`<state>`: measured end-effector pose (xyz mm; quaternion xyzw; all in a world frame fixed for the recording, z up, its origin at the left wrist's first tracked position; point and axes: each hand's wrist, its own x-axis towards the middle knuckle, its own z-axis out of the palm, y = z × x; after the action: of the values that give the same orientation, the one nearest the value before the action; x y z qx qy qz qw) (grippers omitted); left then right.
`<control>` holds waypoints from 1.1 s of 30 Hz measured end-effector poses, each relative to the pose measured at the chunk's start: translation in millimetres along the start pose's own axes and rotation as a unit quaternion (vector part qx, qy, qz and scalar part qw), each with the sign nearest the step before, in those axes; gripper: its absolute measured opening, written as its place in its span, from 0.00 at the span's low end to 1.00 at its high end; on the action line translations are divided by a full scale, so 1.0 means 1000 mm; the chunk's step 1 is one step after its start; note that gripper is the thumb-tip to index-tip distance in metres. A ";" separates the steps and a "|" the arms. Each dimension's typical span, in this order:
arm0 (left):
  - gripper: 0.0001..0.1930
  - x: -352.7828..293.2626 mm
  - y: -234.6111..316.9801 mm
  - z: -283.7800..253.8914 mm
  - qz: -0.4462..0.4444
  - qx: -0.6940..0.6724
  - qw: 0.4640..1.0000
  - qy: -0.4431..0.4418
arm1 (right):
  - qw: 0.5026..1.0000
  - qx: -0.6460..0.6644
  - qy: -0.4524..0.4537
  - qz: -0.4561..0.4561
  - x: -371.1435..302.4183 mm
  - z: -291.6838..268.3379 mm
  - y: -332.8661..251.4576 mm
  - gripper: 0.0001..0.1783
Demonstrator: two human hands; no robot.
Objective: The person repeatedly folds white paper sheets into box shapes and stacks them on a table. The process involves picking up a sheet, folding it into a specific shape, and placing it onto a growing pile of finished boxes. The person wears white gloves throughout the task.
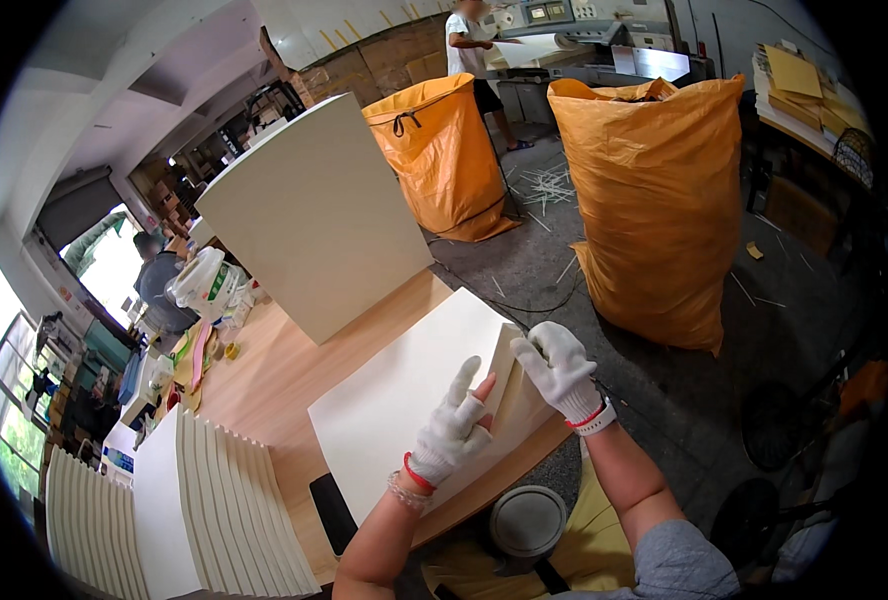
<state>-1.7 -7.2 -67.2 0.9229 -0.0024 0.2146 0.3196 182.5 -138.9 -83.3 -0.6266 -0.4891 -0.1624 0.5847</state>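
A white cardboard piece (394, 390) lies on the wooden table in front of me, with a narrow raised side along its right edge. My left hand (451, 425), in a white glove with some fingertips bare, rests over the board near that side. Its index finger is stretched out and the others are partly bent. My right hand (561, 372), gloved too, is closed at the far right corner of the raised side. Its fingers bend over the edge, and their tips are partly hidden. A white wristband (596, 418) circles the right wrist.
Nested white cardboard pieces (214, 500) stand at the near left. A tall white block (314, 210) stands at the table's far end. Beyond are two orange sacks (654, 220) (439, 150). A black phone (332, 510) lies by the near edge, above a round stool (529, 520). Two people work farther off.
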 end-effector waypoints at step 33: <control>0.23 0.003 0.003 0.002 0.024 0.030 0.999 0.017 | 1.000 -0.022 0.001 -0.003 -0.003 0.003 0.005 0.06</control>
<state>1.7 -10.5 -65.3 0.9282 -0.0126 0.2374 0.2863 184.1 -136.5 -89.8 -0.6380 -0.4867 -0.1752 0.5704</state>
